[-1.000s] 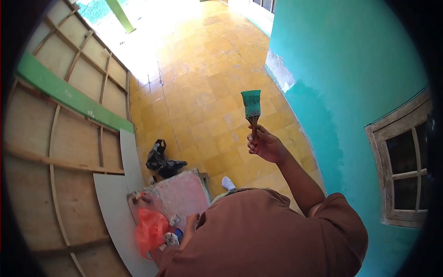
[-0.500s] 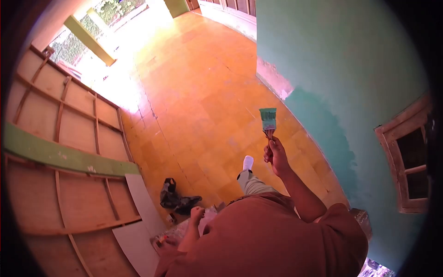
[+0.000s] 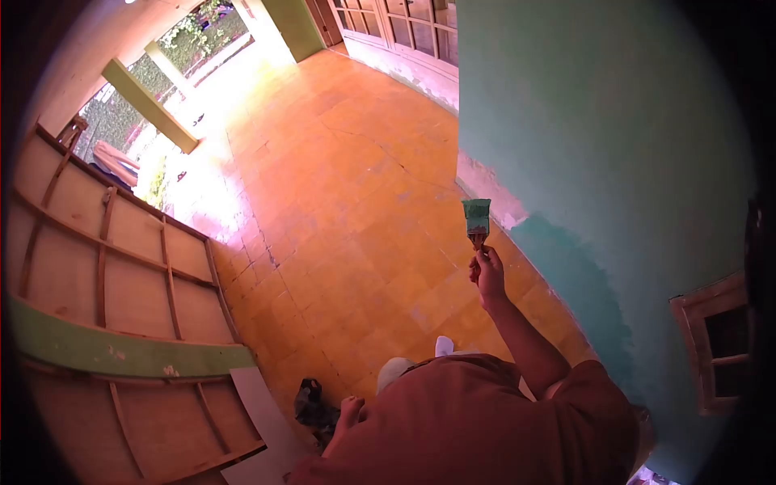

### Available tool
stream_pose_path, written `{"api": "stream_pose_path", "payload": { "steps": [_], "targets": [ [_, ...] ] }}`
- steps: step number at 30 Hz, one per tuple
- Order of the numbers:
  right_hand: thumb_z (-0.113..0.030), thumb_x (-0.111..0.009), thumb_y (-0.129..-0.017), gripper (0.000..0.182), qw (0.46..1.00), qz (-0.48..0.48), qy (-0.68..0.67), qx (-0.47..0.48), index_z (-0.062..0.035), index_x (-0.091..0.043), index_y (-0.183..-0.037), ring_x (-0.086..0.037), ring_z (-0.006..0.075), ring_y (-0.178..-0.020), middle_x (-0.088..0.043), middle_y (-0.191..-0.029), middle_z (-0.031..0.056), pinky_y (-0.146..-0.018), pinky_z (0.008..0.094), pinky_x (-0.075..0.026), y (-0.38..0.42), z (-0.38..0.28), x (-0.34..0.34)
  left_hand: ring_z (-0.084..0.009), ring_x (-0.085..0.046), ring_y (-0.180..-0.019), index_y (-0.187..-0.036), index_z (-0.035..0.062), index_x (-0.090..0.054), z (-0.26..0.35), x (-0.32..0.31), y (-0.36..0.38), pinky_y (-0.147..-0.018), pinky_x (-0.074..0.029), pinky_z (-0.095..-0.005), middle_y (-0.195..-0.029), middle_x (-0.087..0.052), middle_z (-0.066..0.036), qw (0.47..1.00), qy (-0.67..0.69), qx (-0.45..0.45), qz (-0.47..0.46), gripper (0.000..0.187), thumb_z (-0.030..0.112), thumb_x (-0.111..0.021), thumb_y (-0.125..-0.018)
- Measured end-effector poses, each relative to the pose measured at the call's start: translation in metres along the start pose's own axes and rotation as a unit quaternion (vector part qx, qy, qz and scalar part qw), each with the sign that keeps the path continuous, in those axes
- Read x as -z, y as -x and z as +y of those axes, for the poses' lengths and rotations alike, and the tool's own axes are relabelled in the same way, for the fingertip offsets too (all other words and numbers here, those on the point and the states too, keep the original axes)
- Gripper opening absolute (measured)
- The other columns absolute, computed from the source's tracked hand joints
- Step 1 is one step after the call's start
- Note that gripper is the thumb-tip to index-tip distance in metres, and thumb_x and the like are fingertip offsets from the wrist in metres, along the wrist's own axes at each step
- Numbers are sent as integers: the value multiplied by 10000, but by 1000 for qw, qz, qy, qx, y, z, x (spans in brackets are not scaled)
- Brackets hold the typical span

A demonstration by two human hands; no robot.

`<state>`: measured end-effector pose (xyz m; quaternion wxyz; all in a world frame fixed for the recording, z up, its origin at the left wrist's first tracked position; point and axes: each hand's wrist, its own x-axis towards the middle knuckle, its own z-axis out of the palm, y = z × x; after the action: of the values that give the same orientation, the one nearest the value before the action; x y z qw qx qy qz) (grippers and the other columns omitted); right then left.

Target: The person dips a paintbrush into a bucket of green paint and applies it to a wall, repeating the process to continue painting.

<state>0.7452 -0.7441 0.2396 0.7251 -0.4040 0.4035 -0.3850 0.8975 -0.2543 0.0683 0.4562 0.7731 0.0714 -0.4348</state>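
Observation:
My right hand (image 3: pixel 488 273) is shut around the handle of a paintbrush (image 3: pixel 478 217), bristles up. Green paint coats the bristles and part of the metal band. The brush is raised in front of me, left of the wall (image 3: pixel 574 275), whose lower part carries a darker, wet-looking green patch. My left hand (image 3: pixel 351 406) is closed by my belly; whatever it may hold is hidden. Just beyond it on the floor lies a black plastic bag (image 3: pixel 311 402), partly covered by my forearm.
Orange floor tiles (image 3: pixel 347 210) stretch ahead. A wood-framed panel (image 3: pixel 121 267) with a green band runs along the left. A small wooden window frame (image 3: pixel 711 343) is set in the right wall. A post (image 3: pixel 149 105) stands at the bright opening, and glazed doors (image 3: pixel 404 28) are at the back.
The view has tilted up, showing more of the far end. My legs have shifted with a step. The brush stays raised in my right hand, and my left hand is still closed.

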Motion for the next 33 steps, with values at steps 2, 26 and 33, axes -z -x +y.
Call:
{"api": "stream_pose_path", "payload": {
  "steps": [2, 26, 33],
  "targets": [
    [-227, -461, -999, 148, 1000, 22, -18, 3, -118, -558, -1020, -449, 58, -511, -497, -658, -21, -472, 221, -363, -23, -4, -12, -100, -481, -577, -657, 29, -579, 34, -7, -24, -515, -402, -323, -616, -532, 13, 999, -30, 12, -27, 125, 86, -636, -754],
    [-352, -595, -937, 299, 901, 400, -126, 109, -85, -542, -1061, -434, 68, -481, -452, -622, -21, -426, 232, -351, -186, 3, -61, -130, -421, -406, -534, 44, -511, 552, -100, -445, -395, -364, -305, -491, -440, -26, 871, -425, -133, -208, 159, 107, -596, -654],
    [-312, -556, -961, 262, 852, 496, -126, 109, -62, -551, -1038, -428, 67, -485, -449, -609, -14, -429, 233, -330, -196, 17, -13, -102, -419, -442, -521, 61, -510, 602, -276, -464, -422, -364, -311, -488, -428, -6, 786, -453, -246, -341, 181, 128, -598, -665]
  ]
}}
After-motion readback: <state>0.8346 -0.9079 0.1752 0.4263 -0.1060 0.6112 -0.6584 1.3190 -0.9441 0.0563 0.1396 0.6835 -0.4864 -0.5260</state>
